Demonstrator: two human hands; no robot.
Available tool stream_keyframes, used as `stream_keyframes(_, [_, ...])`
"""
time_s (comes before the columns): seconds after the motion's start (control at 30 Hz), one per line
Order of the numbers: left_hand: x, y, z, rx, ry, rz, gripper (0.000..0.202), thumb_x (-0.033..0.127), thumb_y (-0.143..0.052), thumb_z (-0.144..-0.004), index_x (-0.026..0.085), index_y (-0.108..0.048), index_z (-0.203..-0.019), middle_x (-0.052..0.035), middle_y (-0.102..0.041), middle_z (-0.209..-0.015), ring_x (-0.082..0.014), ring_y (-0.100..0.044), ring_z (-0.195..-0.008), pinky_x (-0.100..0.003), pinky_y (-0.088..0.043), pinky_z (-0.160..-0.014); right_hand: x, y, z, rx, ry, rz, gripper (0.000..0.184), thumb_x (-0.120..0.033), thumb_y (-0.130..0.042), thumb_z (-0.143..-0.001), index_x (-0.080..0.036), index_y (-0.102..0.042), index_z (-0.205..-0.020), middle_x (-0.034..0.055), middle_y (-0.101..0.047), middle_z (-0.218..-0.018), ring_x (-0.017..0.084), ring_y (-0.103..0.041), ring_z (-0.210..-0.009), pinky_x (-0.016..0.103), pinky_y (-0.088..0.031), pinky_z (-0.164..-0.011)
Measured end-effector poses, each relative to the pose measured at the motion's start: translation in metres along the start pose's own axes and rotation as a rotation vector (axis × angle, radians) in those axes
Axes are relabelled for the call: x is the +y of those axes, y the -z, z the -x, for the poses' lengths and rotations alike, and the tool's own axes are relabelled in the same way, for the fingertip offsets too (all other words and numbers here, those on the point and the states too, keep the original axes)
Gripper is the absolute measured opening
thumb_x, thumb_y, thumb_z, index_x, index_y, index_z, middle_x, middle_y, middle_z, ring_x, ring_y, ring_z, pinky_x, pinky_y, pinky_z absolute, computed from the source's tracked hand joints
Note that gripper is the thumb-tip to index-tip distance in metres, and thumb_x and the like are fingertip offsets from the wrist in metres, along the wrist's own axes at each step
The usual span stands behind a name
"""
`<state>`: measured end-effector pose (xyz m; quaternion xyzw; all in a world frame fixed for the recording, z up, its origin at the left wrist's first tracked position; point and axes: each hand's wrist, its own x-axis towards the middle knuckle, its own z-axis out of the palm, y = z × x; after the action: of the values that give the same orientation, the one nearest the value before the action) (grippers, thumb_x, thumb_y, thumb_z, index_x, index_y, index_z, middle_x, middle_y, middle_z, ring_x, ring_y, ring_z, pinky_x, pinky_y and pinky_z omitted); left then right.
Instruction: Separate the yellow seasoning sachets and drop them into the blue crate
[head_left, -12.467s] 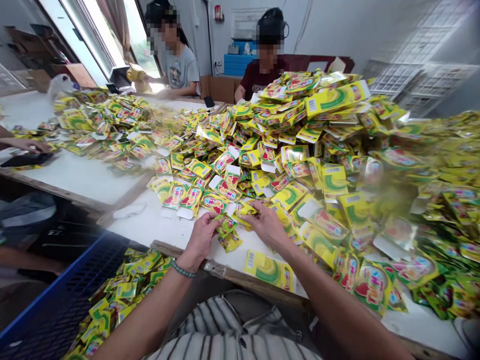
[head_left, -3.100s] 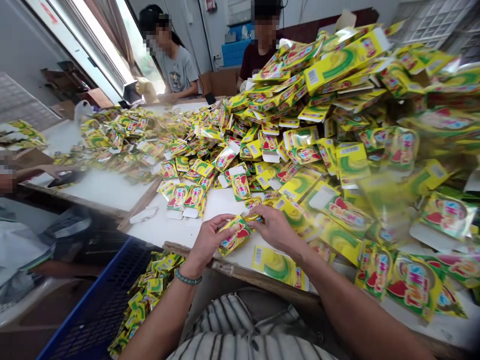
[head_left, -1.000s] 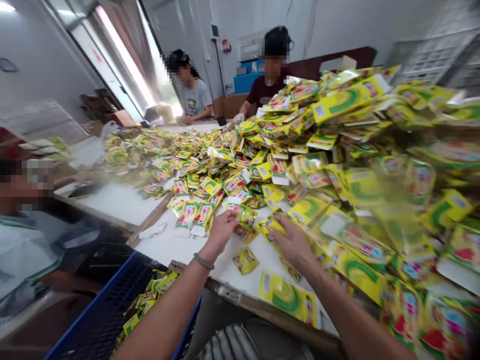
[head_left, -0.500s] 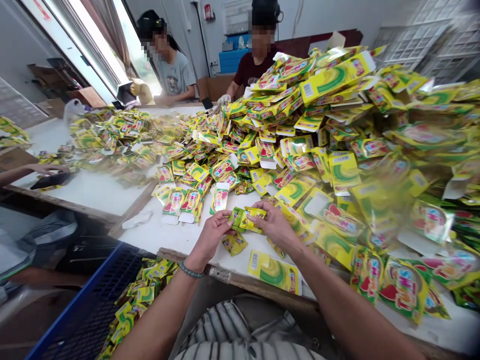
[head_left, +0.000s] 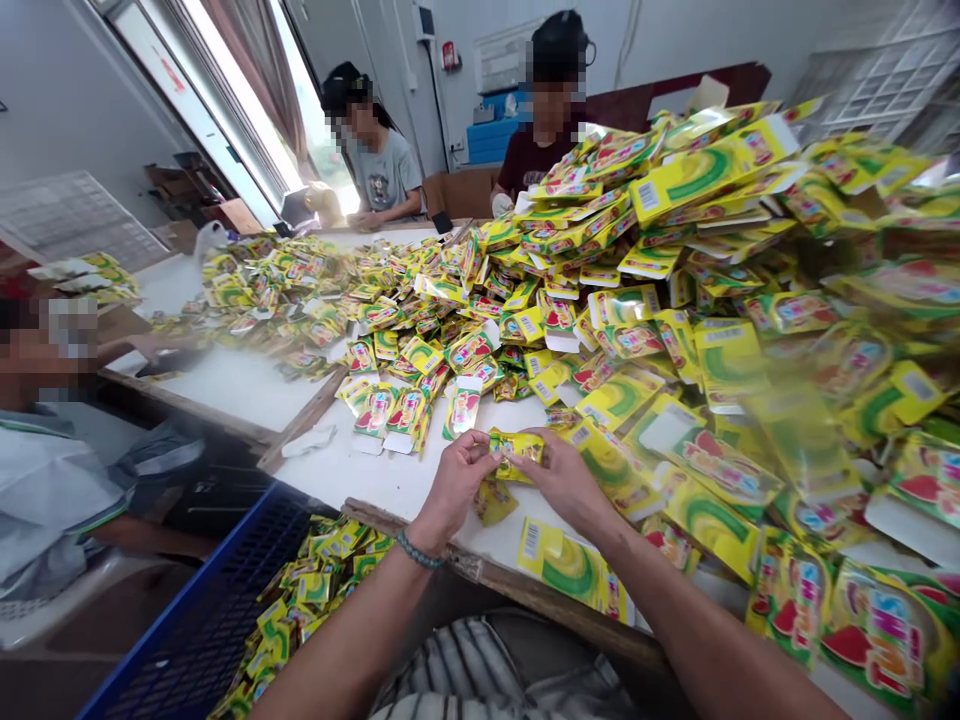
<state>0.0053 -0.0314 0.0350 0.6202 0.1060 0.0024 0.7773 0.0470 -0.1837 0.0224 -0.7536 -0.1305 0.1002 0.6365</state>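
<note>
Packet [head_left: 526, 446] — small, glossy, yellow — in the pinch of left hand [head_left: 456, 482] and right hand [head_left: 571, 482].

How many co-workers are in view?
3: a co-worker in a pale grey T-shirt and one in a maroon shirt, across the white table; one in a white shirt, left. Others may be hidden.

A small glossy yellow packet [head_left: 520, 448], colourful print showing, spans left grip [head_left: 454, 486] to right grip [head_left: 574, 486], above the tabletop [head_left: 386, 482].
</note>
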Motion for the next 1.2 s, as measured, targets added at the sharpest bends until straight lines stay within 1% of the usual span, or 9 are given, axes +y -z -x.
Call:
stream_keyframes(0.07, [0.008, 0.008, -0.012, 0.053, -0.058, -0.241, 0.035, 0.045, -0.072, -0.068, 0.016, -0.056, -0.083, -0.0016, -0.063, -0.073, -0.0139, -0.058, -0.067, -0.026, -0.045, -0.066, -0.003, 0.003, 0.001, 0.02, 0.009, 0.02, 0.042, -0.05, -0.059, -0.074, -0.018, -0.054, -0.1, 0.0012, -0.055, -0.071, 0.018, -0.053, -0.065, 0.029, -0.044, -0.059])
stream_keyframes(0.2, [0.021, 0.027, -0.049, 0.486, -0.201, -1.006, 0.038, 0.049, -0.067, -0.073, 0.014, -0.058, -0.086, -0.0152, -0.064, -0.093, -0.029, -0.059, -0.092, -0.038, -0.043, -0.079, -0.006, 0.007, 0.002, 0.142, 0.057, 0.227, 0.039, -0.046, -0.055, -0.077, -0.019, -0.055, -0.104, -0.004, -0.041, -0.058, 0.017, -0.043, -0.055, 0.028, -0.034, -0.053])
stream_keyframes(0.3, [0.019, 0.034, -0.065, 0.475, -0.156, -1.244, 0.039, 0.046, -0.072, -0.069, 0.014, -0.058, -0.085, -0.0178, -0.064, -0.095, -0.0334, -0.058, -0.095, -0.039, -0.041, -0.077, -0.008, 0.008, 0.004, 0.155, 0.086, 0.284, 0.041, -0.042, -0.053, -0.077, -0.017, -0.054, -0.109, -0.0049, -0.039, -0.057, 0.016, -0.041, -0.053, 0.028, -0.032, -0.053])
stream_keyframes(0.47, [0.016, 0.034, -0.044, 0.324, -0.22, -1.051, 0.031, 0.038, -0.068, -0.075, 0.016, -0.055, -0.092, -0.0049, -0.063, -0.079, -0.0208, -0.059, -0.073, -0.03, -0.041, -0.065, -0.009, 0.014, 0.002, 0.197, 0.124, 0.229, 0.039, -0.047, -0.055, -0.078, -0.017, -0.057, -0.103, -0.0019, -0.047, -0.064, 0.016, -0.042, -0.056, 0.028, -0.035, -0.055])
stream_keyframes(0.6, [0.016, 0.03, -0.011, -0.086, -0.216, -0.642, 0.038, 0.041, -0.067, -0.077, 0.017, -0.059, -0.105, -0.0053, -0.07, -0.093, -0.0204, -0.063, -0.087, -0.03, -0.046, -0.078, -0.01, 0.018, -0.003, 0.293, 0.152, 0.193, 0.042, -0.052, -0.053, -0.082, -0.019, -0.055, -0.108, -0.0044, -0.042, -0.058, 0.015, -0.039, -0.052, 0.028, -0.035, -0.052])
stream_keyframes(0.67, [0.013, 0.027, 0.0, -0.182, -0.193, -0.413, 0.035, 0.04, -0.068, -0.078, 0.016, -0.062, -0.103, -0.0074, -0.069, -0.105, -0.0209, -0.063, -0.096, -0.029, -0.047, -0.084, -0.011, 0.02, -0.005, 0.246, 0.163, 0.207, 0.04, -0.051, -0.052, -0.083, -0.019, -0.055, -0.107, -0.0033, -0.046, -0.059, 0.016, -0.042, -0.052, 0.028, -0.036, -0.051])
stream_keyframes(0.77, [0.006, 0.024, 0.008, -0.135, -0.141, -0.232, 0.031, 0.035, -0.069, -0.078, 0.014, -0.062, -0.098, -0.0082, -0.07, -0.105, -0.019, -0.063, -0.092, -0.027, -0.048, -0.079, -0.012, 0.023, -0.005, 0.069, 0.164, 0.246, 0.035, -0.048, -0.051, -0.082, -0.02, -0.056, -0.101, 0.0005, -0.054, -0.065, 0.018, -0.05, -0.059, 0.028, -0.039, -0.052])
stream_keyframes(0.9, [-0.001, 0.024, 0.013, -0.109, -0.097, -0.184, 0.031, 0.034, -0.072, -0.076, 0.013, -0.061, -0.095, -0.0068, -0.07, -0.098, -0.016, -0.063, -0.083, -0.025, -0.049, -0.074, -0.016, 0.029, -0.004, -0.086, 0.158, 0.295, 0.03, -0.047, -0.05, -0.082, -0.021, -0.056, -0.095, 0.003, -0.062, -0.075, 0.021, -0.057, -0.07, 0.029, -0.043, -0.058])
stream_keyframes(1.2, [-0.001, 0.022, 0.021, -0.115, -0.11, -0.288, 0.032, 0.037, -0.073, -0.076, 0.016, -0.062, -0.097, -0.0048, -0.07, -0.098, -0.0169, -0.063, -0.087, -0.025, -0.049, -0.079, -0.015, 0.028, -0.003, -0.118, 0.18, 0.271, 0.024, -0.035, -0.056, -0.079, -0.019, -0.065, -0.095, 0.0045, -0.069, -0.093, 0.024, -0.061, -0.088, 0.035, -0.046, -0.08])
